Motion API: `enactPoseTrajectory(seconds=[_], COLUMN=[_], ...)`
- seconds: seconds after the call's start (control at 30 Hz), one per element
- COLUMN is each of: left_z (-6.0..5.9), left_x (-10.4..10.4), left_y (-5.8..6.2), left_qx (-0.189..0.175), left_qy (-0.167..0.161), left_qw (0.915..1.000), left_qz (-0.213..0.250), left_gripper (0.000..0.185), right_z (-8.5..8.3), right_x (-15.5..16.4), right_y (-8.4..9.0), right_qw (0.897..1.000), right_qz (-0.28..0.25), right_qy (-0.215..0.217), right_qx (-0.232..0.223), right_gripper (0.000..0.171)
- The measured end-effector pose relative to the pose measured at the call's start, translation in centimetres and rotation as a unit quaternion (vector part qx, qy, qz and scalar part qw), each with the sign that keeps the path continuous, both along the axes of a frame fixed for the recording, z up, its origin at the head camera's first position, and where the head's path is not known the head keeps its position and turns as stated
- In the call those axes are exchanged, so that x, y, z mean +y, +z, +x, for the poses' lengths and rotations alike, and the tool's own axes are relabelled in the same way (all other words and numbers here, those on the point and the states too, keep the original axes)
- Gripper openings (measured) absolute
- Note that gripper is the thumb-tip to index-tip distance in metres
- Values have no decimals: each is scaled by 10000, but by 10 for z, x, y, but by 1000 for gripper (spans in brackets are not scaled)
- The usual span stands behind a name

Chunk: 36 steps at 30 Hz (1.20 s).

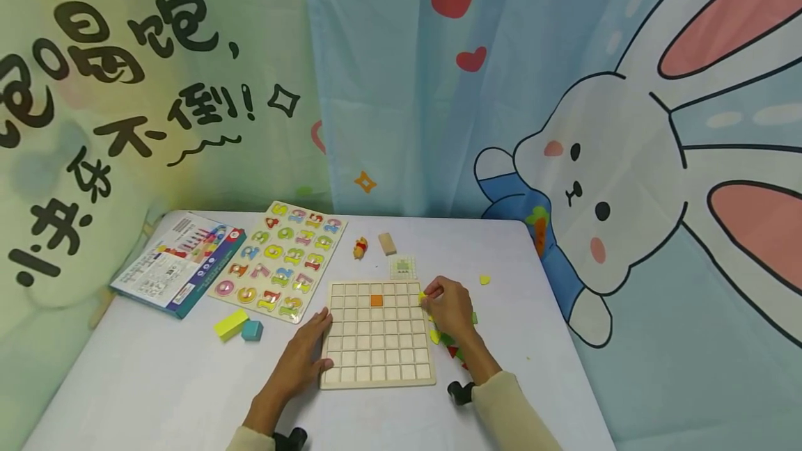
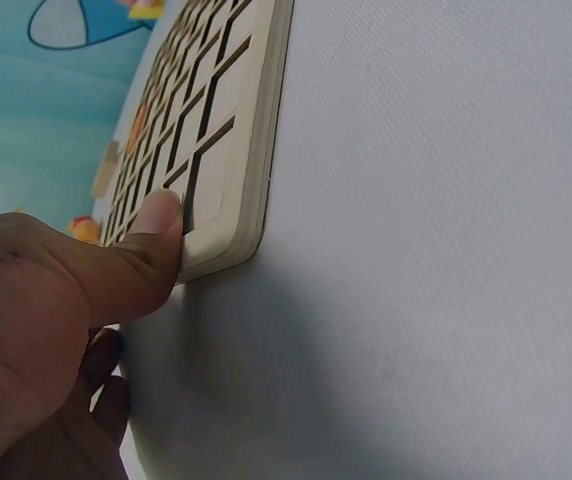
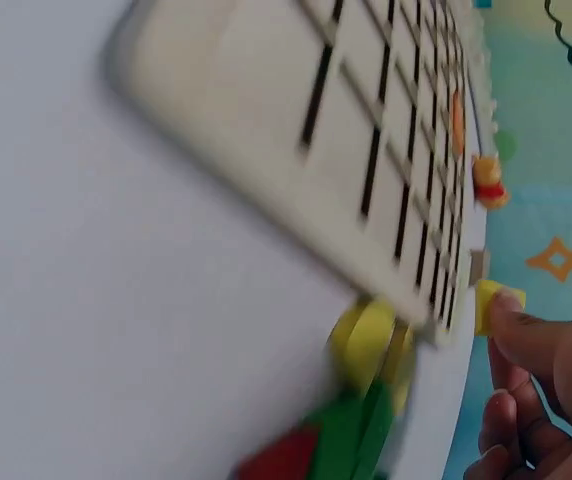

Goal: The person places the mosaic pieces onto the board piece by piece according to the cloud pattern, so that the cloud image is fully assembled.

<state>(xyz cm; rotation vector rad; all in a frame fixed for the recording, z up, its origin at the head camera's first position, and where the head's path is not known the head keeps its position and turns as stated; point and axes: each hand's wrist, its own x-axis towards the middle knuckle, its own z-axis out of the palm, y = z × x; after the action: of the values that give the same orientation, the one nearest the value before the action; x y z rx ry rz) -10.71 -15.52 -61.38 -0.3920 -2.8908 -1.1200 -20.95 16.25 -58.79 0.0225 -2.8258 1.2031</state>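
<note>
A pale wooden grid board (image 1: 379, 347) lies flat on the table, with one orange tile (image 1: 376, 301) in a cell of its upper part. My left hand (image 1: 302, 352) rests along the board's left edge; in the left wrist view its thumb (image 2: 156, 225) presses on the rim near a corner. My right hand (image 1: 450, 306) pinches a small yellow tile (image 3: 485, 306) between thumb and fingers, over the board's upper right edge. Beside that edge lie loose yellow, green and red pieces (image 3: 341, 425), partly hidden by the right hand in the head view.
A printed card (image 1: 403, 268), a wooden block (image 1: 387, 243) and a bear figurine (image 1: 360, 248) stand behind the board. Left are a number-puzzle sheet (image 1: 282, 256), a box (image 1: 178, 263), a yellow block (image 1: 230, 324) and a teal block (image 1: 252, 330). One yellow piece (image 1: 485, 280) lies far right.
</note>
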Motion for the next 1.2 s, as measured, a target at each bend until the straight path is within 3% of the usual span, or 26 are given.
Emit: enactPoseTrajectory(seconds=[0.27,0.63,0.93,1.2], left_z=[0,0,0,0], left_x=[-1,-2,-1,-1], left_y=[-1,-3,-1,-2], left_qx=[-35,-12,-21,-141], left_qy=[-28,-38,-27,8], left_qw=[10000,10000,10000,9999], left_qz=[21,63,11,31], left_gripper=[86,87,86,86], right_z=[-10,-11,-5,-1], right_x=[-35,-62,-62,-33], right_y=[-4,-7,2,-2], right_qw=[9989,9977,9971,9991], right_qz=[-254,178,655,224], right_qy=[365,595,366,358], right_qx=[-119,-261,-149,52], right_gripper=[12,9,6,11])
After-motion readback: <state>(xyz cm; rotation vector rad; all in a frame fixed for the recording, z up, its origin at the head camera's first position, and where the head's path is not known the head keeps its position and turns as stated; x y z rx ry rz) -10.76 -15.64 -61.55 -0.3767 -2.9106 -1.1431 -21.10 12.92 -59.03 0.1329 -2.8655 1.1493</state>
